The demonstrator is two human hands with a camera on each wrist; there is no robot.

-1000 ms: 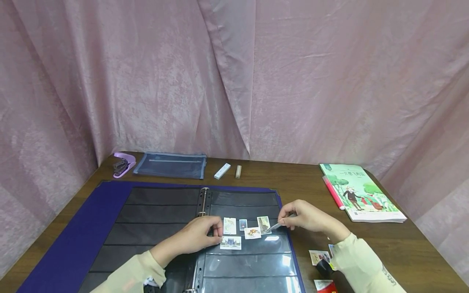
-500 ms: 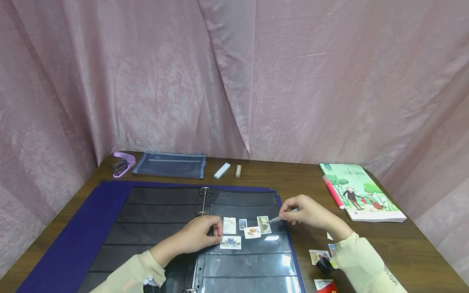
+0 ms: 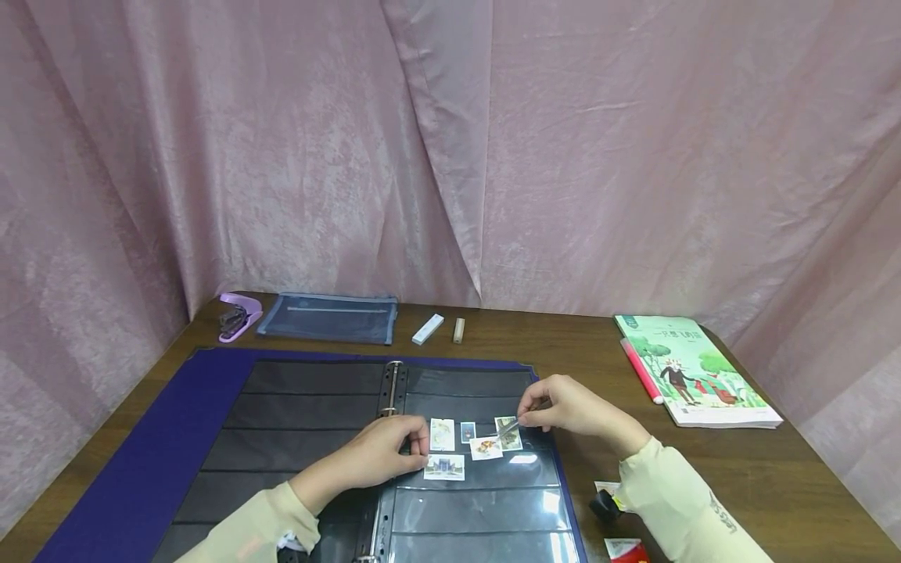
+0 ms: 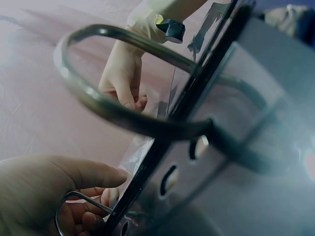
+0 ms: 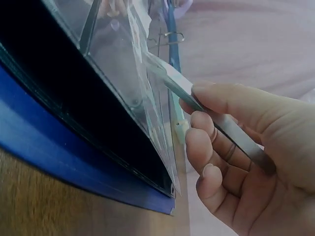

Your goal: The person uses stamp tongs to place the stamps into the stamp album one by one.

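Observation:
My right hand (image 3: 563, 404) pinches steel tweezers (image 5: 221, 125) between thumb and fingers. Their tips reach the meeting edges of an upright stamp (image 3: 511, 442) and a stamp with an orange-brown picture (image 3: 486, 448). These lie on the album's right pocket page (image 3: 479, 508), with a pale upright stamp (image 3: 441, 435), a small blue stamp (image 3: 468, 432) and a wide stamp showing a building (image 3: 444, 467). My left hand (image 3: 385, 452) is beside the rings, its fingertips at the left edge of the stamps. In the left wrist view, its thumb and fingers pinch the clear plastic page (image 4: 132, 169).
The open blue album (image 3: 134, 438) has metal rings (image 3: 389, 391) standing up at its spine. Behind it are a purple stapler (image 3: 242, 317), a mesh pouch (image 3: 327, 317) and two small blocks. A green book (image 3: 693, 371) with a red pen (image 3: 642, 371) lies right. Cards (image 3: 625, 550) lie near my right sleeve.
My right hand has moved left with the tweezers, whose tips now cross the upright stamp. That stamp has shifted slightly down and right since the first frame. My left hand stays put.

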